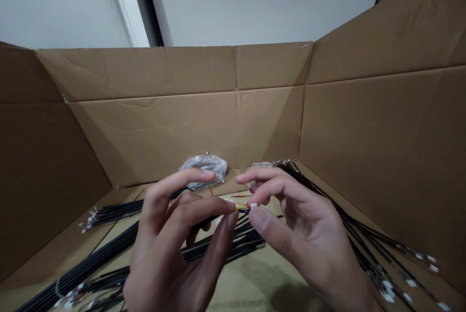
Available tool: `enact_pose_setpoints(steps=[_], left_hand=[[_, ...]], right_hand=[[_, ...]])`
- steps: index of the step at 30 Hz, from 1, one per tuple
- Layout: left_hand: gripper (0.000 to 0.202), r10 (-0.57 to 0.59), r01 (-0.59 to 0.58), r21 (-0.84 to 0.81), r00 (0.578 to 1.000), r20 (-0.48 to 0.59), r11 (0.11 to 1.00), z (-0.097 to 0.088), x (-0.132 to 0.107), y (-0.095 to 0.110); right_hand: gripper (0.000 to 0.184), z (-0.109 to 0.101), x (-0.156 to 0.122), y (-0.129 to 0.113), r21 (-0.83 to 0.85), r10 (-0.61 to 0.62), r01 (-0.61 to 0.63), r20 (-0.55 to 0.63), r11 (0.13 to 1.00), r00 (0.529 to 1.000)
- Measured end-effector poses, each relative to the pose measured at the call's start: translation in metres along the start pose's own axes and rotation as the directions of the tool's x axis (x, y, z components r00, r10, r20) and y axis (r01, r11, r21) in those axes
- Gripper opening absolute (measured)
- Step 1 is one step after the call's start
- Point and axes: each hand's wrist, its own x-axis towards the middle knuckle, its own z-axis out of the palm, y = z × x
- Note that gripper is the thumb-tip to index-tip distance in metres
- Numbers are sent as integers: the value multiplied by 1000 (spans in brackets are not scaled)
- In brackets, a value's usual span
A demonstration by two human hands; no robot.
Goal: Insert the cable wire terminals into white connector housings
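Note:
Between finger and thumb, my left hand (182, 239) pinches a cable whose thin coloured wires (241, 206) come out at its fingertips. A small white connector (254, 206) at the end of those wires sits between the thumb and index finger of my right hand (302, 224). Yellow, red and dark wires span the short gap between the two hands. How far the wires go into the connector is too small to tell. Other black cables (233, 244) lie beneath my hands, partly hidden by my left hand.
Cardboard walls (174, 127) stand around the work surface. A clear plastic bag (207, 166) lies at the back. At left is a tied bundle of black cables (98, 256); more cables with white connectors (357, 227) stretch along the right wall.

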Motion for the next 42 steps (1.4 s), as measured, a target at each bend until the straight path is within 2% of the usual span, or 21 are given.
enact_pose_setpoints(steps=[3, 5, 9, 11, 13, 16, 18, 21, 26, 31, 36, 39, 42], left_hand=[[21, 20, -20, -4, 1000, 24, 1000, -2, 1, -1], [24, 21, -21, -18, 999, 38, 1000, -2, 1, -1], [27, 40, -39, -39, 999, 26, 998, -2, 0, 0], [27, 58, -57, -35, 998, 18, 998, -2, 0, -1], [25, 95, -94, -35, 995, 35, 995, -3, -1, -1], [24, 120, -115, -70, 989, 86, 991, -5, 1, -4], [25, 113, -102, -100, 986, 119, 990, -7, 1, -5], [25, 113, -95, -122, 982, 150, 988, -10, 2, -7], [20, 111, -93, -115, 981, 162, 989, -11, 3, -7], [17, 75, -71, -31, 985, 157, 997, -8, 5, -7], [16, 32, -34, 17, 989, 142, 999, -8, 7, -5], [16, 33, -37, 22, 982, 185, 999, -8, 8, -5], [15, 23, -26, 13, 982, 185, 1000, -7, 9, -5]], right_hand=[[10, 1, 1, 3, -20, -44, 43, -29, 999, 999], [12, 3, 1, 5, -65, -130, 126, -62, 990, 990], [19, 6, -3, 6, -226, -337, 305, -122, 925, 933], [21, 6, -5, 3, -248, -353, 312, -142, 917, 925], [18, 4, -6, -2, -190, -277, 250, -133, 949, 952], [12, -2, -4, -6, -45, -62, 59, -69, 997, 996], [13, -6, -1, -6, 38, 66, -65, -25, 997, 998], [18, -10, 3, -1, 154, 170, -175, 44, 972, 984], [24, -12, 7, 3, 279, 255, -283, 132, 918, 958], [22, -12, 8, 4, 334, 360, -421, 230, 843, 904], [22, -11, 10, 7, 324, 369, -430, 233, 843, 900], [25, -10, 12, 7, 346, 371, -440, 248, 829, 895], [26, -9, 12, 8, 349, 380, -453, 258, 820, 888]])
